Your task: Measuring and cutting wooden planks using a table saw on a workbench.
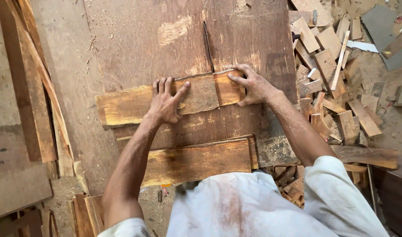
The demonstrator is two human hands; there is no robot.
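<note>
A person is pressing both spread hands, the left hand (165, 103) and the right hand (252, 85), flat on a rough wooden plank (135, 104) lying across the table (135, 39) at the saw slot (208, 46), seemingly partway cut, another plank (196, 161) waiting nearer, offcuts (330, 87) littering the floor, no containers showing.
</note>
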